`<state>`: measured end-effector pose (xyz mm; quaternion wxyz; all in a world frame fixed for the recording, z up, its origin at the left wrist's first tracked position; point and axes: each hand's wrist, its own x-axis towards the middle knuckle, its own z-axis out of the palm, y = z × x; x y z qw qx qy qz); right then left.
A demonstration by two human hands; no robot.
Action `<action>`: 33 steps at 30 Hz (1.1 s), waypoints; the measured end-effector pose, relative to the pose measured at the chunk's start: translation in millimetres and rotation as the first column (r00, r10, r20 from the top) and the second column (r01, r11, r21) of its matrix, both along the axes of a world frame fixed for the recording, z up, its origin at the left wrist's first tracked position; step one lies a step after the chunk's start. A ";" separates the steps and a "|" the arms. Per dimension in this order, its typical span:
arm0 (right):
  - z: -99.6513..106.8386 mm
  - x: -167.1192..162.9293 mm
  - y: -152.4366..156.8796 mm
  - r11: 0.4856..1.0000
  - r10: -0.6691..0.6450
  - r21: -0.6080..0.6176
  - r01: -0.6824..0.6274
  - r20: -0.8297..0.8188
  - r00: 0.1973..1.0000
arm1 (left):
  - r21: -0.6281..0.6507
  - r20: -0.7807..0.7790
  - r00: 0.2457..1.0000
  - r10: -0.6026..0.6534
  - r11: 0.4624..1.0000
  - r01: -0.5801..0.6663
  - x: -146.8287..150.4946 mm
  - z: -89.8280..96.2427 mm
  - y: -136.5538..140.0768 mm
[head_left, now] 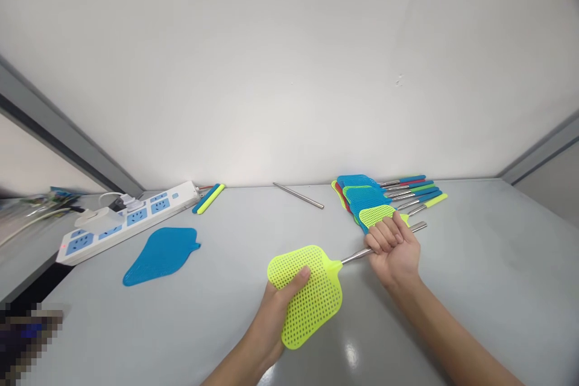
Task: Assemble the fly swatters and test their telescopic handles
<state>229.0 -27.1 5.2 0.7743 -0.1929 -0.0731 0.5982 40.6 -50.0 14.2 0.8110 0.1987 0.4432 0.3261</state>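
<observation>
My left hand [275, 313] grips a yellow-green perforated fly swatter head [316, 301], thumb on its front face and fingers hidden behind. A metal rod [355, 256] runs from the neck of that head, and my right hand [393, 250] is closed around it. The rod's bare end sticks out past the right hand, with no coloured grip on it. Just behind the right hand lies a pile of fly swatters [359, 184] with blue, red and yellow-green heads, their coloured handles pointing right.
A loose metal rod [298, 195] lies near the wall. Farther left are a blue and a yellow-green handle sleeve [210, 199], a blue swatter head [163, 253] and a white power strip [131, 226] with plugs and cables. Grey frame posts border the table [488, 253].
</observation>
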 end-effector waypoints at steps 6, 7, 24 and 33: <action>-3.6 -0.2 1.8 0.999 0.035 0.005 -0.035 0.026 0.999 | 0.064 -0.044 0.999 0.030 0.998 -0.027 2.1 -11.3 -1.1; -3.7 -0.3 1.7 0.999 0.044 0.003 -0.044 0.028 0.999 | 0.055 -0.058 0.998 0.029 0.998 -0.026 2.5 -11.5 -1.2; -5.5 -13.9 -2.8 0.999 0.015 -0.030 -0.016 -0.032 0.999 | 0.069 -0.039 0.999 0.006 0.998 -0.003 0.7 -2.0 -1.2; -5.8 -15.8 -4.0 0.999 0.000 -0.033 0.000 0.003 1.000 | 0.091 -0.042 0.999 -0.008 0.996 0.011 0.3 -0.9 -1.4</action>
